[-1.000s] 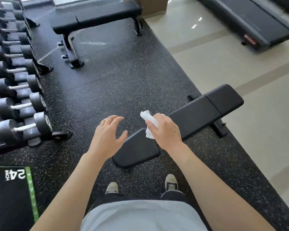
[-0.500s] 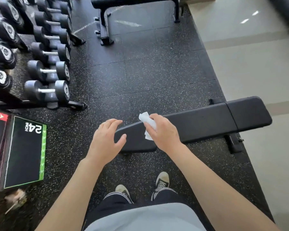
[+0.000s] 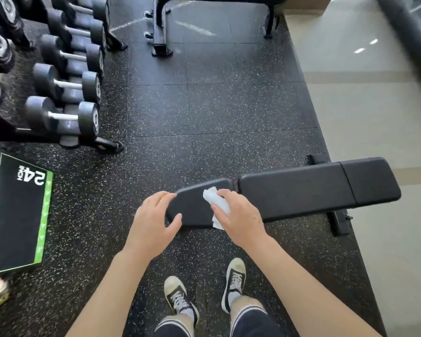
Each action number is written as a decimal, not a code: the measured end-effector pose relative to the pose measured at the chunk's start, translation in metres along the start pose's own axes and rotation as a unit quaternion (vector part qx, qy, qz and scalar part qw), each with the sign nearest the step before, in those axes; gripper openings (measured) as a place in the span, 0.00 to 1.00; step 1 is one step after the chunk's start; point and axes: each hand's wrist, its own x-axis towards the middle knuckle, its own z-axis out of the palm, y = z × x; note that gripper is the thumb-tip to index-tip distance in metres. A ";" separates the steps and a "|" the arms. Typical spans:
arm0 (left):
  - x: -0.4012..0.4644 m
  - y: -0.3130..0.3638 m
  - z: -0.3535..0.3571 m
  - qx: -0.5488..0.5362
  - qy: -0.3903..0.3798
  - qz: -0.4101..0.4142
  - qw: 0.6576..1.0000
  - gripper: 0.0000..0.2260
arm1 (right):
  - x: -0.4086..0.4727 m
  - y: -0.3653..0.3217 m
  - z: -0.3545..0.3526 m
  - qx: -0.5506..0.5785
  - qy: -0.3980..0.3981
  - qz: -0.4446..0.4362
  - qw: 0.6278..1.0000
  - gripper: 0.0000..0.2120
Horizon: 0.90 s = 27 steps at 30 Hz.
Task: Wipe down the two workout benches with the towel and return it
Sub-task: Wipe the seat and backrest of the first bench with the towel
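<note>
- The right hand [image 3: 241, 218] has its fingers curled round a crumpled white towel [image 3: 215, 200], which pokes out past the fingertips and below the palm.
- Under that grip lies the near bench [image 3: 301, 193], a long black padded one; the towel sits over its narrow end pad, whether pressed against it or just above cannot be told, just short of the seam where the longer pad begins.
- To the left of the grip, the left hand [image 3: 153, 222] is spread with relaxed fingers at the tip of the same pad, thumb against its near edge, holding nothing.
- The bench stretches away to the right of the grip, its far end over pale flooring [image 3: 362, 113].
- Well beyond the grip, at the top edge of the view, stands the second bench [image 3: 161, 27]; only its black legs and frame show.
- Far left of the grip sits a rack of dumbbells [image 3: 66, 98], and nearer, a black box with a green edge marked "24" [image 3: 17, 215].
- Below the grip, two sneakers [image 3: 233, 280] stand on speckled black rubber matting [image 3: 216, 113].
</note>
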 end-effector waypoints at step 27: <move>0.100 -0.235 0.321 -0.106 0.110 -0.081 0.985 0.23 | 0.175 0.135 0.315 -0.029 0.091 -0.162 0.982 0.16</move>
